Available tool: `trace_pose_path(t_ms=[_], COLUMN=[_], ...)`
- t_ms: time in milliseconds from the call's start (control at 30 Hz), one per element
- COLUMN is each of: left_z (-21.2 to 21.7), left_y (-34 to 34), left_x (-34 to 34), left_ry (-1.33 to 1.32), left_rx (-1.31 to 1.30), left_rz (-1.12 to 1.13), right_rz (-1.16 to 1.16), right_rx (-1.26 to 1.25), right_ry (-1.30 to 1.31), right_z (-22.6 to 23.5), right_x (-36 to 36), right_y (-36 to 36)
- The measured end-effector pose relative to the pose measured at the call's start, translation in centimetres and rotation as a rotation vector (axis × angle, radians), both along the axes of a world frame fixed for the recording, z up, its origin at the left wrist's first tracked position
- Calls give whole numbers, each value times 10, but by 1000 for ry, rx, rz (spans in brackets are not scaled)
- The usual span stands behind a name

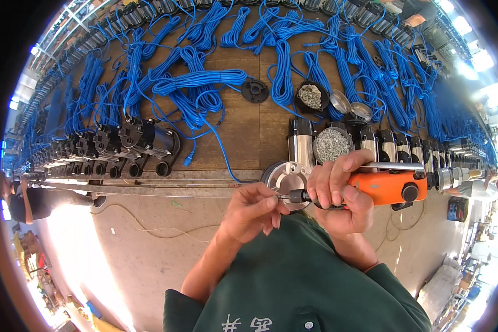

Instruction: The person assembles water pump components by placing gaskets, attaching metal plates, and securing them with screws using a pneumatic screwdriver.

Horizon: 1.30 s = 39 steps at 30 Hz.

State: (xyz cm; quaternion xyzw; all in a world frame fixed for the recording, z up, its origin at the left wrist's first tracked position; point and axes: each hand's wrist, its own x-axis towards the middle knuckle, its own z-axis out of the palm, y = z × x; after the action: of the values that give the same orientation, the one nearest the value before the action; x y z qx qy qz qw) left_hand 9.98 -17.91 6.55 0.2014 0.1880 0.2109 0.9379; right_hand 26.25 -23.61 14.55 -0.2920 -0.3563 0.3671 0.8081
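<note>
My right hand [337, 185] grips an orange powered screwdriver [390, 186], held sideways with its black chuck pointing left. At the tip of the bit [284, 196], my left hand [254, 207] has its fingers pinched; whether a screw sits there is too small to tell. Just behind the hands lies a round silver pump end [285, 176] at the workbench's front edge. A round dish of small silver screws [332, 145] stands just beyond my right hand.
Rows of black and silver pump bodies [133, 141] with coiled blue cables [199, 83] cover the wooden workbench [243, 133]. A second dish of parts [311, 97], two metal lids [351, 105] and a black cap [254, 89] lie further back. A person [25, 202] stands at far left.
</note>
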Motion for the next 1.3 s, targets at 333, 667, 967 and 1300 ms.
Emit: trace_pose_path(t_ms=[333,667,967,1300], left_z=[-5,-1,-3,-5], left_y=[-13,-1,0,-8], left_x=[-1,-10,-6,-2], left_ry=[38,122,84,23], left_rx=[75,332,256,-138], left_rz=[129,-13,32,55], right_rz=[25,100,62,-38], right_rx=[-37,-47,-23,7], right_ry=[81,72,41,-121], right_z=[0,-2,-5,-5], right_x=[-1,-3,-4,-18], right_y=[-9,-11,-9,-11])
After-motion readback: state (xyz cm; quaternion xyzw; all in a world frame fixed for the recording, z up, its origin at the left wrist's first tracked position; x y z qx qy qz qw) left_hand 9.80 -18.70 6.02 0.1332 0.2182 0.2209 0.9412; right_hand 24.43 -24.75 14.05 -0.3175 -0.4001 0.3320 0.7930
